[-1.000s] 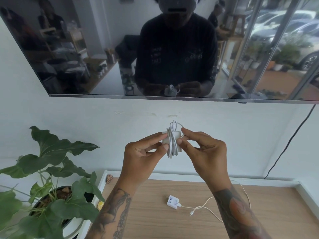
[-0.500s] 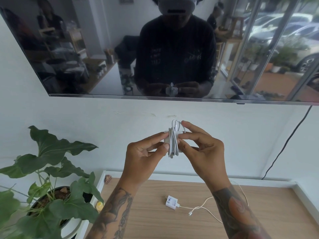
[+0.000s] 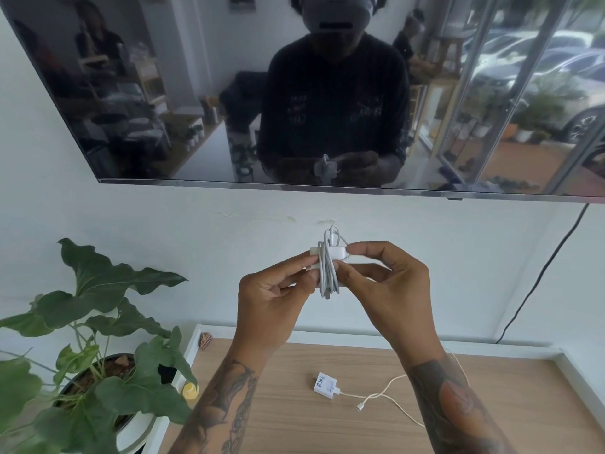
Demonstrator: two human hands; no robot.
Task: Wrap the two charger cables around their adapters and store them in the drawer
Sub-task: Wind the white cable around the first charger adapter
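Above wooden top (image 3: 262, 404), both hands' grip pinches wrapped adapter (image 3: 329, 257) — long axis left-right, coils upright.

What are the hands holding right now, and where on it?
Both hold the white charger adapter wound with its cable: left hand pinches its left end, right hand pinches its right end.
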